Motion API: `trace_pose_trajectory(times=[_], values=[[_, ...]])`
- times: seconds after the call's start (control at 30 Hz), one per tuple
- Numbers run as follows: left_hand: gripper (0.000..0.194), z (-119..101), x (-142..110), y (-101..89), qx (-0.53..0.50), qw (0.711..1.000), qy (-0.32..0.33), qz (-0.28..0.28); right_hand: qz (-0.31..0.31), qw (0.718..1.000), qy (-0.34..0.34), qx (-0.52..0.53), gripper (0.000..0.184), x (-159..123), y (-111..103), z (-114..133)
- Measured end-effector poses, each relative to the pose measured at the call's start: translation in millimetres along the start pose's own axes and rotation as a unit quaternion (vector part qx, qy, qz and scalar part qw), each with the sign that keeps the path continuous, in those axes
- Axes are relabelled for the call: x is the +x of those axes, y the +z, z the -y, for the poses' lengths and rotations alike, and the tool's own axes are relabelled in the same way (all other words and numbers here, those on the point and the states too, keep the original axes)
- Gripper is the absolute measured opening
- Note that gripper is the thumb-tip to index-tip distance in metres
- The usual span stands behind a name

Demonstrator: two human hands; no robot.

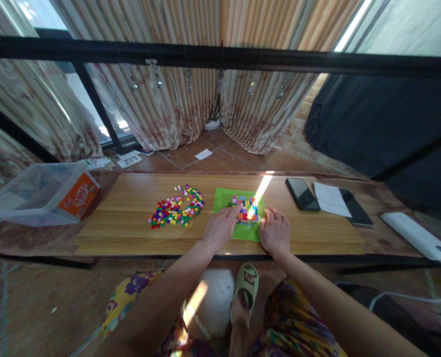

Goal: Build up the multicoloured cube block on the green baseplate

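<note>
A green baseplate lies on the wooden table, with a small block of coloured bricks built on it. My left hand rests on the plate's left side, its fingers reaching to the bricks' left edge. My right hand lies at the plate's right edge, fingers curled next to the build. Whether either hand pinches a brick is hidden. A loose pile of coloured bricks is spread on the table left of the plate.
A clear plastic bin with an orange box lies at the far left. Right of the plate are a dark phone, a white paper, another phone and a white power bank.
</note>
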State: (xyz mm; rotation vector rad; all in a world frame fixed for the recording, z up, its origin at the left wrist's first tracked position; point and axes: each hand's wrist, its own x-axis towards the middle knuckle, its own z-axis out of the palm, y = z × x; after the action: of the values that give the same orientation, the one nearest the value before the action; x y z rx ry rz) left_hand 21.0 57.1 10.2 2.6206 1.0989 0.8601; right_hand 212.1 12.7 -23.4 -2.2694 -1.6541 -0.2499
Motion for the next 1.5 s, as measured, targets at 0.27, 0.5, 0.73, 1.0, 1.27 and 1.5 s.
trace_pose_trajectory(times=[0.27,0.5,0.73,1.0,1.27,1.5], values=[[0.035,45,-4,-52.2,-0.015,0.993,-0.112,-0.033,0.004,1.0,-0.003,-0.006,0.035,0,0,-1],[0.017,89,-28,-105.7,-0.001,0.975,-0.191,0.116,0.007,1.0,-0.013,-0.009,0.036,0,1,-5],[0.017,75,-35,-92.4,0.088,0.968,-0.185,0.145,0.001,1.0,-0.017,-0.005,0.036,0,2,-6],[0.017,62,-28,-76.4,0.18,0.944,-0.239,0.141,0.007,1.0,-0.017,-0.009,0.036,0,1,-5],[0.017,68,-30,-68.2,0.198,0.944,-0.232,0.129,0.002,1.0,-0.014,-0.012,0.035,0,0,-4],[0.018,68,-28,-69.8,0.183,0.95,-0.211,0.142,-0.003,1.0,-0.01,-0.004,0.035,0,1,-4]])
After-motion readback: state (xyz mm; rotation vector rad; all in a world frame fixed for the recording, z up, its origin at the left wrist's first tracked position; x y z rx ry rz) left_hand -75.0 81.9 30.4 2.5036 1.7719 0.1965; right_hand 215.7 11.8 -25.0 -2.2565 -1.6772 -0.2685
